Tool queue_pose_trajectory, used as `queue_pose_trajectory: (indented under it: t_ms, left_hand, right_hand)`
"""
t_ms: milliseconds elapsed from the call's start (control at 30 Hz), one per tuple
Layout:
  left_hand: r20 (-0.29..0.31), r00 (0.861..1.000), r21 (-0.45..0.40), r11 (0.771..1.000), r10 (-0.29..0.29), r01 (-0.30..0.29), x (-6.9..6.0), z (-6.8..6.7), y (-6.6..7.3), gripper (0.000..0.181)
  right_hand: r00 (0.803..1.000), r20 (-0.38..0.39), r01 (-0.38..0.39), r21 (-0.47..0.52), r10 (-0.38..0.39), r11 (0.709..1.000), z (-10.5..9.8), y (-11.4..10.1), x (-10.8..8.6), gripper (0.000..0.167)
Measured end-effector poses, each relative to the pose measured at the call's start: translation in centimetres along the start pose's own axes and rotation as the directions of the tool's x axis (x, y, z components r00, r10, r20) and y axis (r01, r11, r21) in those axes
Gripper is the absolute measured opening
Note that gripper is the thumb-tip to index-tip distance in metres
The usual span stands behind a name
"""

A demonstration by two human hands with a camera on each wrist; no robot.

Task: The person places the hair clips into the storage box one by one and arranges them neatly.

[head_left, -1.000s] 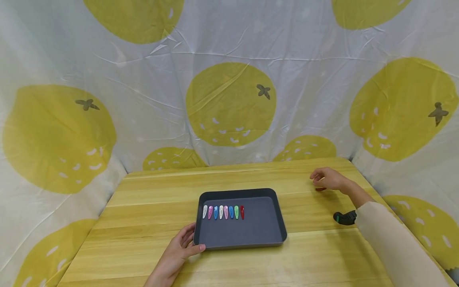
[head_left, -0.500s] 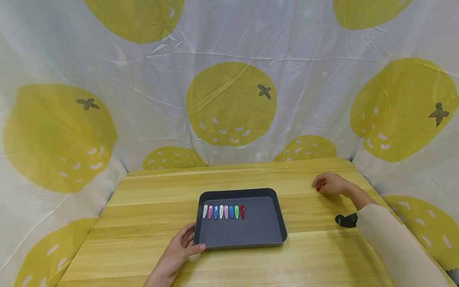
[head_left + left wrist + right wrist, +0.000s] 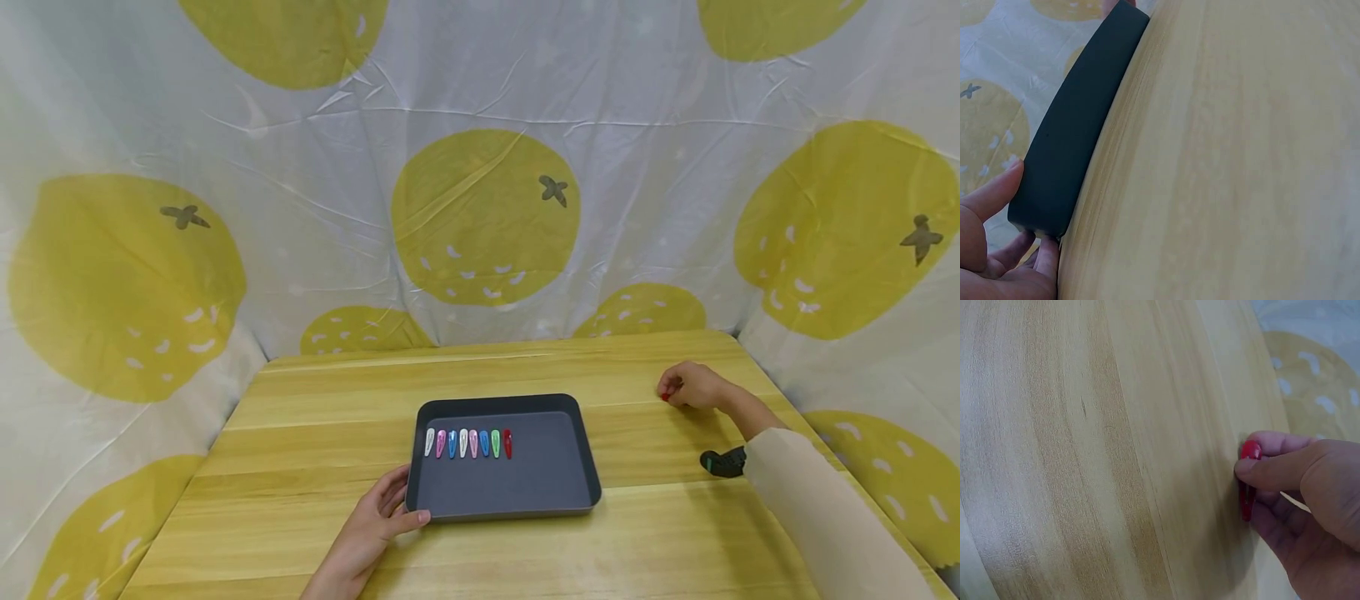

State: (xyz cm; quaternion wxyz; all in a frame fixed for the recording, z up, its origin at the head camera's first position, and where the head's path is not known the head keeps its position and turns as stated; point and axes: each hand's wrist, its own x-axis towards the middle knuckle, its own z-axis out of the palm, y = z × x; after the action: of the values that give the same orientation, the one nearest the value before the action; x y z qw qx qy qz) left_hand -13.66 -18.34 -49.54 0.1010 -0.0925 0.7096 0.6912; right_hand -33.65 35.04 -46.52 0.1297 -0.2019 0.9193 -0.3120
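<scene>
A dark grey baking tray lies on the table, and a row of several snap hair clips in white, pink, blue, green and red runs along the upper left of its floor. My left hand grips the tray's near left corner; in the left wrist view the thumb presses one wall and the fingers are round the corner. At the far right of the table, my right hand pinches a red hair clip between thumb and fingers, close to the tabletop.
A black curved object with a green mark lies beside the right forearm, partly covered by the sleeve. The wooden table is bordered at the back and sides by a lemon-print cloth.
My right hand has come down slightly and its fingers have closed round the red hair clip that showed beneath them. The left hand and tray stay put.
</scene>
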Motion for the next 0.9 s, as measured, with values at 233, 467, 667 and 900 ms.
queue_pose_trajectory:
  t_ms: [233, 467, 667, 900]
  left_hand:
    - [-0.006, 1.0, 0.003, 1.0, 0.001, -0.001, 0.0, 0.0, -0.1, 0.089]
    - [-0.008, 1.0, 0.007, 1.0, -0.001, 0.001, 0.1, 0.0, -0.3, 0.089]
    - [-0.001, 1.0, 0.006, 1.0, 0.006, -0.006, 0.1, -0.1, -0.4, 0.088]
    - [0.0, 1.0, 0.007, 1.0, 0.002, -0.002, 0.1, -0.1, -0.3, 0.089]
  right_hand:
    - [1.0, 0.007, 0.006, 0.044, -0.006, 0.999, 0.2, 0.5, 0.1, 0.01]
    - [0.999, 0.027, -0.026, 0.179, 0.022, 0.984, 0.0, 0.5, 0.1, 0.004]
    - [0.997, 0.066, -0.047, 0.287, 0.029, 0.957, -0.4, 0.0, 0.2, 0.01]
    - [0.994, 0.104, -0.068, 0.418, 0.026, 0.906, -0.3, -0.7, 0.5, 0.016]
